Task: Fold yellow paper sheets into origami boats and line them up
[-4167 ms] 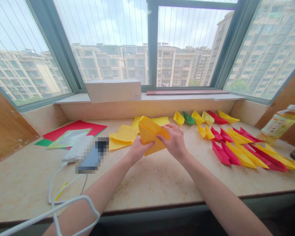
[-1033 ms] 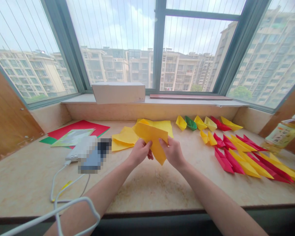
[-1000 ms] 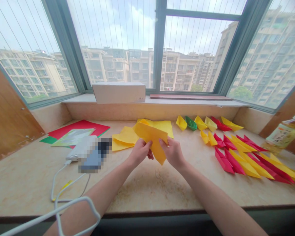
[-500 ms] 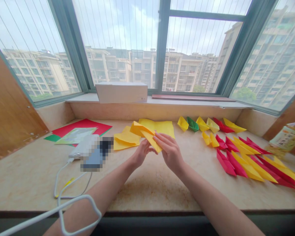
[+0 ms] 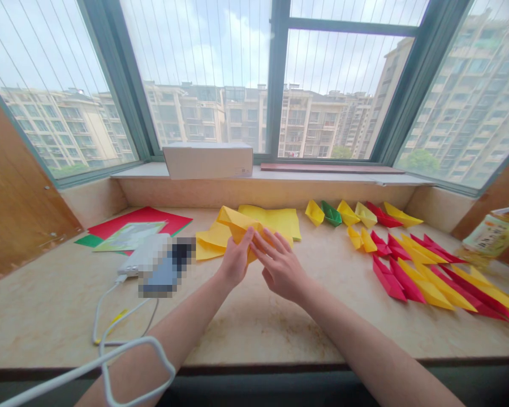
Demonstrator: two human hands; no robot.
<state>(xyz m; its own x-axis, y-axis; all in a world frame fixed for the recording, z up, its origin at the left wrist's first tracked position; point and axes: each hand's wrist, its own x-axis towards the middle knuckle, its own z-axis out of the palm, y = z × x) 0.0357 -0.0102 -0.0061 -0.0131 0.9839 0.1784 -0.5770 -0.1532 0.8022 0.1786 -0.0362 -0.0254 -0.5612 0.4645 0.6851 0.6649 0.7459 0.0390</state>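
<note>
A folded piece of yellow paper (image 5: 231, 219) is held up over the middle of the countertop. My left hand (image 5: 236, 263) grips its near side, thumb on top; the fingers underneath are mostly hidden. Stretched over the paper's right part, the fingers of my right hand (image 5: 282, 263) are spread and touch its surface, while the thumb hangs lower, off the paper. Behind and to the left lies another folded yellow paper (image 5: 207, 244). A flat yellow sheet (image 5: 277, 219) rests beyond my hands.
Several folded paper boats stand on the right, among them a green boat (image 5: 331, 213) and a pink-red boat (image 5: 392, 280). A bottle (image 5: 496, 232) is at the right edge. Leftward are red paper (image 5: 142, 220), a white power bank (image 5: 146, 254), a blurred phone (image 5: 165, 271) and a white cable (image 5: 138, 342).
The folded yellow paper has turned and shifted slightly left. My left thumb has come up on top of it. My right fingers have spread out and moved toward the left hand.
</note>
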